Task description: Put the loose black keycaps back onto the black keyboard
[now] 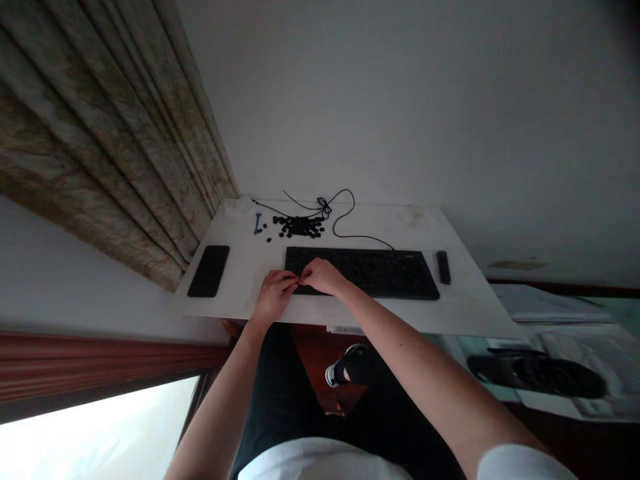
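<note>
A black keyboard [385,273] lies on the white table [465,303], with its left end under my hands. My left hand [276,292] is at the keyboard's left edge, fingers closed in a pinch. Over the left keys, my right hand [321,275] also pinches, its fingertips meeting those of the left. Whatever sits between the fingertips is too small and dark to name. Behind the keyboard is a heap of loose black keycaps [303,227], with a few scattered to its left. Beside them lies a small blue tool [258,223].
A black phone [209,271] rests at the table's left side. To the keyboard's right is a small black oblong object [443,267]. The keyboard's thin black cable [354,236] loops toward the wall. A patterned curtain [150,133] hangs along the left.
</note>
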Demonstrator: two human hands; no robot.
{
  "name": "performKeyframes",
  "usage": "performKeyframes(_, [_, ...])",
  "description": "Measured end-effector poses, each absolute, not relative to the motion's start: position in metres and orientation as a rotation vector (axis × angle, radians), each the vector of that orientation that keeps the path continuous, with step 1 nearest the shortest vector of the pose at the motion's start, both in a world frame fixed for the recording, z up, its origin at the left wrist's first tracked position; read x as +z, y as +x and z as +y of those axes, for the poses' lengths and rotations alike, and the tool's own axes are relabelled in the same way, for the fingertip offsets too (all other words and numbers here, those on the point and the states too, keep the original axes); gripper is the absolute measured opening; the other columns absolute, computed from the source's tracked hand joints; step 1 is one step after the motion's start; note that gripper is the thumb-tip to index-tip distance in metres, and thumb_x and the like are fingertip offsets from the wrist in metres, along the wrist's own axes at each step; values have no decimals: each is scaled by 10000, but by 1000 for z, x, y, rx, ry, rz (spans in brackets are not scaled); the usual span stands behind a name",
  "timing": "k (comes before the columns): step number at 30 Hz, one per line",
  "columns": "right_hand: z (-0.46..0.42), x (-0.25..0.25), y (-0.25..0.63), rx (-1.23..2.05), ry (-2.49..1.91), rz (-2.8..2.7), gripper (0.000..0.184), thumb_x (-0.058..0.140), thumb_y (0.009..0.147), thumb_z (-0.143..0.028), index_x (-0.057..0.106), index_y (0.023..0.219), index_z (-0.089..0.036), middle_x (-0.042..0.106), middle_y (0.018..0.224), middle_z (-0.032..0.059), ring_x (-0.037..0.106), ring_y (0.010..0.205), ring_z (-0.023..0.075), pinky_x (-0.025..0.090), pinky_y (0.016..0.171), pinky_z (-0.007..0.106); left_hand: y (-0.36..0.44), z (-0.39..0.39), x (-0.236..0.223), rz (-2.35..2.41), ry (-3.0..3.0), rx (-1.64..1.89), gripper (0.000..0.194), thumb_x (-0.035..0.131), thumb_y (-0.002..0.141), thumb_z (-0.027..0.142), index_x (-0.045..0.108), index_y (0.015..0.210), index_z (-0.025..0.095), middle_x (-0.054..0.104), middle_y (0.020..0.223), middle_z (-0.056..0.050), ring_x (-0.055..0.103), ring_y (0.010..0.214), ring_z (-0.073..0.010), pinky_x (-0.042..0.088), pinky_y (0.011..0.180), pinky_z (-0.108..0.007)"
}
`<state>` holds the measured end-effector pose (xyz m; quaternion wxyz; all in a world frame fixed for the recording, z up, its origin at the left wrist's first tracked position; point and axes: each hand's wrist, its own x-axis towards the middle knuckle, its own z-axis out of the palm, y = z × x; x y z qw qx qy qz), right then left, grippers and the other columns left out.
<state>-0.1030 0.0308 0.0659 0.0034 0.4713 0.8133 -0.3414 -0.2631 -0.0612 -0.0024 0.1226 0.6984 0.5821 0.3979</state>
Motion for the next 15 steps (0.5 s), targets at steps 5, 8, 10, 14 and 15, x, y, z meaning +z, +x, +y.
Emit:
performKeyframes(5, [32,71,-108,-1051,1557,2470,157,751,738,-292,803,870,-224,774,845,54,720,865,203,473,677,234,-264,-61,0,1688,1950,1174,185,612,908,187,764,986,257,720,1060,-51,608,1065,-231,511,965,-453])
performKeyframes(8, [33,74,-110,-1026,1590,2423,185,783,712,-320,799,869,-223,774,859,62,721,873,212,478,667,236,-264,-60,1,1721,1838,1227,213,582,923,194,735,1055,263,686,1107,-53,608,1087,-216,507,985,-430])
performKeyframes(10, [33,76,-111,-1001,1602,2404,198,795,699,-335,796,865,-226,773,870,65,720,884,219,485,674,242,-263,-58,1,1768,1767,1240,214,606,907,202,710,1084,259,649,1139,-57,603,1095,-211,504,989,-411])
performKeyframes(14, [34,79,-113,-957,1610,2385,213,808,680,-347,788,855,-227,767,866,73,720,878,231,502,696,265,-262,-52,-2,1808,1705,1193,250,677,840,191,666,1084,241,612,1098,-53,603,1036,-204,512,941,-386])
performKeyframes(15, [34,79,-113,-949,1610,2380,215,811,678,-350,785,852,-226,767,869,76,720,878,236,506,699,273,-262,-51,-3,1805,1698,1184,253,680,832,184,657,1079,238,610,1079,-50,603,1012,-200,514,924,-381])
